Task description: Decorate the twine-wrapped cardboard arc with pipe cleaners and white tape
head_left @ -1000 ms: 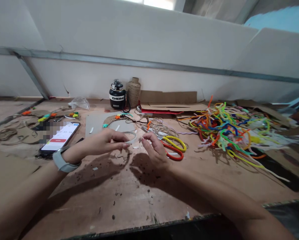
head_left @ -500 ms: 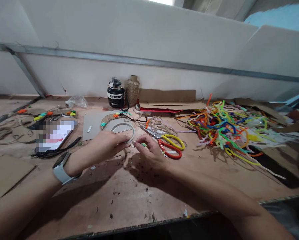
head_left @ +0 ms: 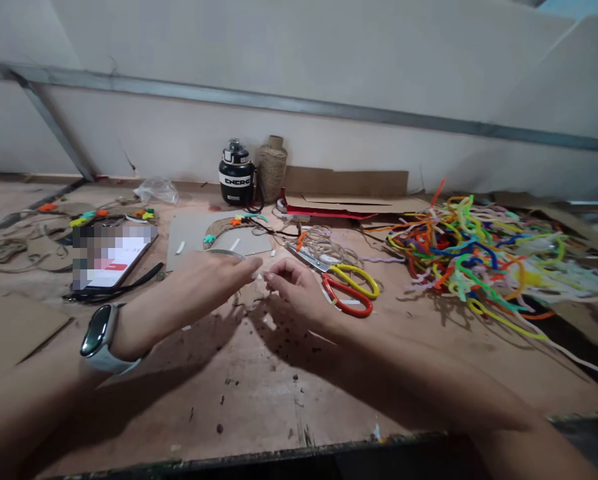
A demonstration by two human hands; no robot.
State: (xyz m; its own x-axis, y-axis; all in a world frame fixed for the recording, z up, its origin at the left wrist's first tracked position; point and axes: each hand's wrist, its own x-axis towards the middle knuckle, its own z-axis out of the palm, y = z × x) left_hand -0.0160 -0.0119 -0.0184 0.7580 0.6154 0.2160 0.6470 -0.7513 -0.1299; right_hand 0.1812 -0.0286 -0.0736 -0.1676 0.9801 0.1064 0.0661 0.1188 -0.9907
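My left hand (head_left: 219,280), with a watch (head_left: 99,332) on its wrist, is closed palm down around a thin grey roll of tape (head_left: 227,253). Only the far edge of the roll shows past my knuckles. Close to its fingertips, my right hand (head_left: 301,293) pinches thumb against forefinger. A small whitish bit at those fingertips is too small to make out. Just beyond the hands, a curved twine-wrapped piece (head_left: 221,231) with orange and teal decorations lies on a grey card (head_left: 189,230). Scissors (head_left: 351,290) with red and yellow handles rest right of my right hand.
A tangle of coloured pipe cleaners (head_left: 469,260) spreads at the right. Behind stand a black bottle (head_left: 236,177) and a twine spool (head_left: 273,170), beside cardboard pieces (head_left: 349,183). A phone (head_left: 121,257) and more decorated twine pieces (head_left: 86,217) lie left. The table's front edge is near.
The roll of tape has tipped from a visible ring to nearly edge-on as my left hand turned palm down. My right hand stays pinched close by. The camera view has shifted slightly.
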